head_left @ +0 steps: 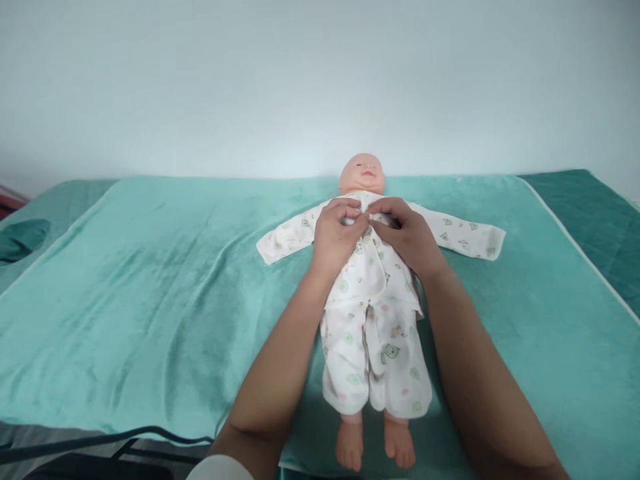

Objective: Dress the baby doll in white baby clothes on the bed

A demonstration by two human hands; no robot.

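A baby doll [363, 173] lies on its back, dressed in a white printed shirt [356, 283] and matching trousers [400, 353]. Both long sleeves stretch out to the sides, and the bare feet show below the trouser legs. At the upper chest, my left hand [341, 230] pinches the shirt's front edge between thumb and fingers. Facing it, my right hand [403, 230] pinches the other side of the same front opening. The fingertips nearly meet at the middle, and they hide whatever fastening is between them. Lower down, the shirt front overlaps over the belly.
A turquoise blanket [150, 300] with soft creases covers the table or bed under the doll. Darker green quilted cloth [590, 227] shows at the right. A white wall [300, 87] rises behind. A black cable [110, 437] runs along the front left edge.
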